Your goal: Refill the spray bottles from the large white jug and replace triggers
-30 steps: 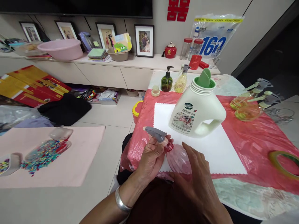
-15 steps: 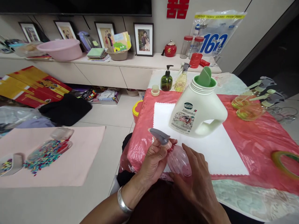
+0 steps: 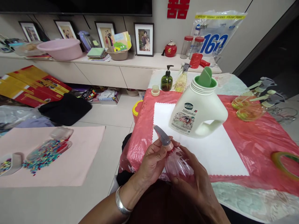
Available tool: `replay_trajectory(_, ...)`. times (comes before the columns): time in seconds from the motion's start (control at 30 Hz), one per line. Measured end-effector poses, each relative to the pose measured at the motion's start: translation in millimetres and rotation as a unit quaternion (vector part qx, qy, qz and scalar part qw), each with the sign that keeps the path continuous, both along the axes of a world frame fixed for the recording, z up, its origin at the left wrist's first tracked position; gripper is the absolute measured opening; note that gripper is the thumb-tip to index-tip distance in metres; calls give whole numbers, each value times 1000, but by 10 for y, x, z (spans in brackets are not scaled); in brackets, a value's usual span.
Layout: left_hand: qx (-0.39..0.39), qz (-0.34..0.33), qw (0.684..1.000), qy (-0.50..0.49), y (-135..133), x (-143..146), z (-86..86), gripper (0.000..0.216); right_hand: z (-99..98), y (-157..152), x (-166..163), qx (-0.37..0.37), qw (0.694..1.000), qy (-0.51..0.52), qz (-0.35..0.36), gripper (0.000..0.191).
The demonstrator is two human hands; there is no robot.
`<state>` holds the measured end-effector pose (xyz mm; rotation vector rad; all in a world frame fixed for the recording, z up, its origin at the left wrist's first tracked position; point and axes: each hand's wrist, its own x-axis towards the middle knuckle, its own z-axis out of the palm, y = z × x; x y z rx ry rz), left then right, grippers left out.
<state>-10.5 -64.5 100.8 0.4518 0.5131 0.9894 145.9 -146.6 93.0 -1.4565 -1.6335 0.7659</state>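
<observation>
Head view: grey trigger spray head (image 3: 163, 137) now tilted upright; my left hand (image 3: 151, 161) pinches it, right hand (image 3: 198, 183) clasps the ribbed clear pink plastic bottle (image 3: 178, 161).

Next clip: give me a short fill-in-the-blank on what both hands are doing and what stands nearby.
1. The left hand grips the ____ trigger head of the spray bottle.
2. The right hand holds the bottle's ____ body.
3. The funnel in the white jug is ____.
4. The jug stands on a ____ cloth.

Missing words: grey; pink; green; white
</observation>
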Motion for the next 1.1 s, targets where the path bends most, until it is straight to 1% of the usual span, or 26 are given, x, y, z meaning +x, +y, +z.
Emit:
replay_trajectory(0.13, -27, 30, 999, 10, -32, 23, 24, 41, 15, 33, -78, 58, 994, -83, -29, 64)
replay_trajectory(0.27, -41, 40, 998, 35, -25, 20, 18, 38, -12, 31, -102, 79, 990, -109, -40, 65)
replay_trajectory(0.43, -56, 42, 997, 34, 10, 4, 29, 43, -39, -4, -87, 78, 990, -107, -43, 65)
replay_trajectory(0.53, -58, 52, 996, 39, 16, 15, 54, 41, -57, -16, -78, 76, 990, -111, -41, 67)
replay_trajectory(0.63, -59, 65, 995, 53, 12, 21, 37, 40, -84, -18, -79, 62, 990, -112, -51, 68)
replay_trajectory(0.73, -49, 62, 995, 56, 11, 6, -12, 45, -97, -25, -77, 40, 993, -95, -61, 69)
replay_trajectory(0.8, -38, 50, 997, 50, 18, -10, -29, 47, -99, -39, -66, 18, 997, -60, -54, 69)
replay_trajectory(0.87, -23, 35, 998, 39, 27, -21, -20, 46, -105, -56, -53, -23, 999, 7, -35, 69)
replay_trajectory(0.97, -4, 19, 999, 31, 32, -19, 27, 37, -120, -71, -40, -75, 991, 110, -10, 73)
replay_trajectory(1.03, -4, 22, 999, 39, 23, -3, 56, 31, -119, -65, -41, -79, 988, 131, -11, 74)
replay_trajectory(1.1, -9, 33, 998, 48, 7, 18, 70, 32, -100, -48, -49, -70, 990, 118, -17, 74)
